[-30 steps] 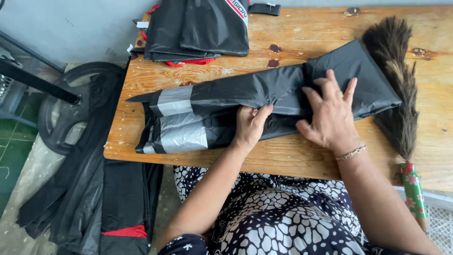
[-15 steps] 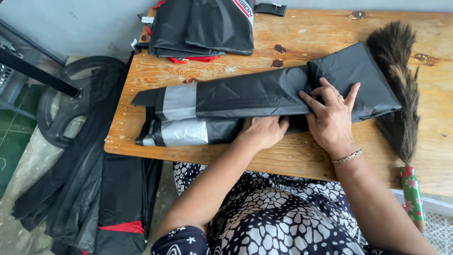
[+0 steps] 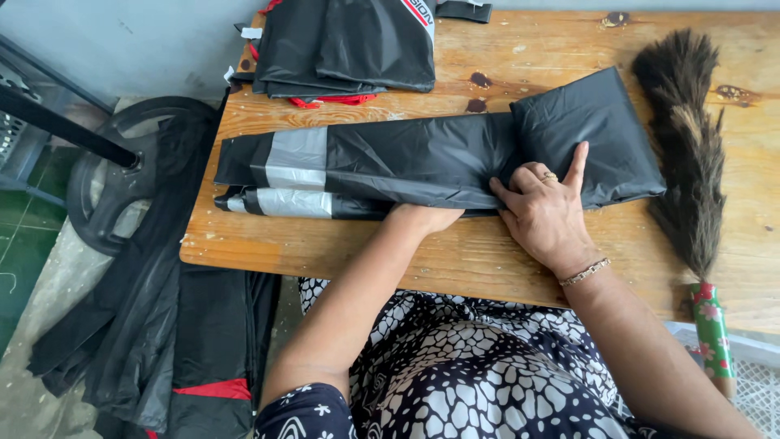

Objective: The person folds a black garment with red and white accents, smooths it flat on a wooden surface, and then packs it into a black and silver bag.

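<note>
Your right hand (image 3: 546,213): it lies palm down on the long black folded garment of thin shiny fabric with silver-grey bands (image 3: 422,162), fingers spread, the index finger stretched out over the wider right-hand section; a ring shows on one finger and a thin bracelet on the wrist.
Your left hand (image 3: 424,216): its fingers are tucked under the near edge of the garment, just beside your right hand, so you cannot tell whether they are curled or flat.
Black garment: it lies lengthwise across the wooden tabletop (image 3: 504,268), folded into a long narrow strip, with the grey bands toward its left end and a second folded layer peeking out below at the left.
Folded pile (image 3: 349,45): more black fabric pieces with red trim sit at the far edge of the tabletop, apart from the strip you hold.
Brown feather duster with a red and green patterned handle (image 3: 691,146): it lies along the right side of the tabletop, its bristles just beside the garment's right end.
Floor at your left: loose black fabric with a red strip (image 3: 162,341) hangs and heaps below the tabletop edge, beside a dark round weight plate (image 3: 106,191).
</note>
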